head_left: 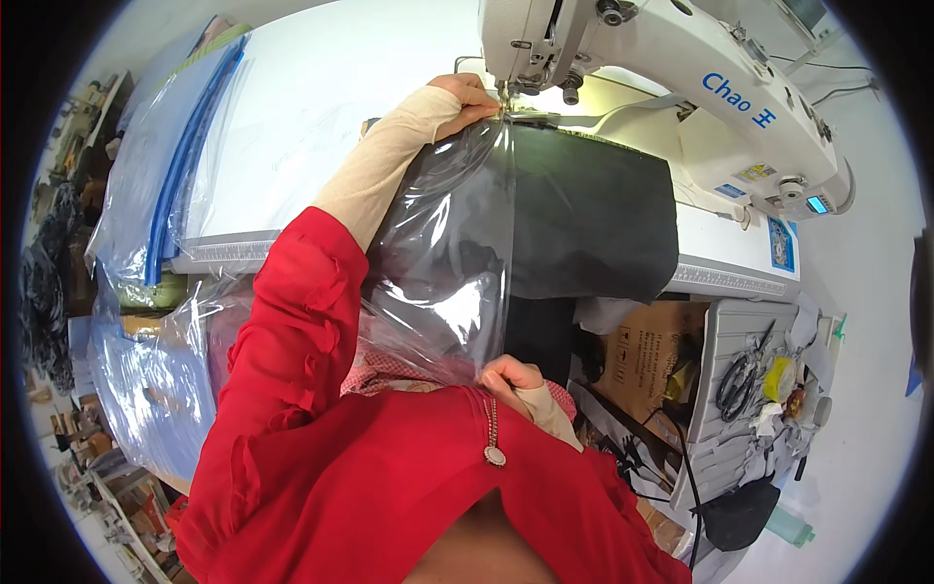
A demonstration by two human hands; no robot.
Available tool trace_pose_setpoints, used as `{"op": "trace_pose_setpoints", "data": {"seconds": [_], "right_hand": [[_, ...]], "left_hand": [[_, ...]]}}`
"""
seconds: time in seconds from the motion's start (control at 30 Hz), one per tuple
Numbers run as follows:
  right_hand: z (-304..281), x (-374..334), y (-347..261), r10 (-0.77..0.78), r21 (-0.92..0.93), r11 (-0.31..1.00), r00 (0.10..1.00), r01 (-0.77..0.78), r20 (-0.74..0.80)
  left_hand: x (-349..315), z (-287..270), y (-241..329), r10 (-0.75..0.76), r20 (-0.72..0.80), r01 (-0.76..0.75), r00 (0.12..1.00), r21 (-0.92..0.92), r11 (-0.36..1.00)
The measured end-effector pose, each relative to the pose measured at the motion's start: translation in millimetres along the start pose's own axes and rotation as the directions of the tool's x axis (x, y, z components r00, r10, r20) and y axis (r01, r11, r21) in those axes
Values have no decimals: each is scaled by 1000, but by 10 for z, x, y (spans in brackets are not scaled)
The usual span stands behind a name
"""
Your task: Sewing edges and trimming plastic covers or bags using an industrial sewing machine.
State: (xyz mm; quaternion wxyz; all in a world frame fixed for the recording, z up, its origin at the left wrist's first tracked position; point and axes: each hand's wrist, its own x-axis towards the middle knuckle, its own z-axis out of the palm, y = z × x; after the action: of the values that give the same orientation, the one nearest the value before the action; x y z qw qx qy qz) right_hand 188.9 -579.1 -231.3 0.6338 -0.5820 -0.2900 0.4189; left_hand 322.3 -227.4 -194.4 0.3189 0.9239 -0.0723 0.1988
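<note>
A white sewing machine point(642, 54) stands over the table, its needle area lit. My left hand point(467, 102) is right beside the needle, fingers pinched on the edge of a clear plastic sheet point(438, 243). The sheet runs from the needle down toward my lap, shiny and creased. Under and to the right of it lies a piece of black fabric point(598, 214), its far edge near the presser foot. Close to my body, my right hand point(513, 380) is closed on the near end of the plastic sheet.
Clear plastic sheets with blue edging point(199, 146) hang over the table's left side. A measuring strip point(730, 277) runs along the front edge. At the right, a grey tray point(715, 341) holds black-handled scissors point(739, 384) and a yellow roll point(778, 380), beside a cardboard box point(647, 355).
</note>
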Motion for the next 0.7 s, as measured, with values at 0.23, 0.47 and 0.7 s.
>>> {"op": "trace_pose_setpoints", "data": {"seconds": [0.23,0.47,0.7], "right_hand": [[-32,67,-52,13,-23,1000,999,-12,31],[-72,327,-106,14,-46,999,998,-16,-57],[-39,429,32,22,-69,997,996,-28,-84]], "left_hand": [[38,-57,-49,38,29,-39,999,29,999],[274,-53,-331,-42,16,45,999,-269,962],[393,-124,-507,104,-32,-105,994,-38,994]]}}
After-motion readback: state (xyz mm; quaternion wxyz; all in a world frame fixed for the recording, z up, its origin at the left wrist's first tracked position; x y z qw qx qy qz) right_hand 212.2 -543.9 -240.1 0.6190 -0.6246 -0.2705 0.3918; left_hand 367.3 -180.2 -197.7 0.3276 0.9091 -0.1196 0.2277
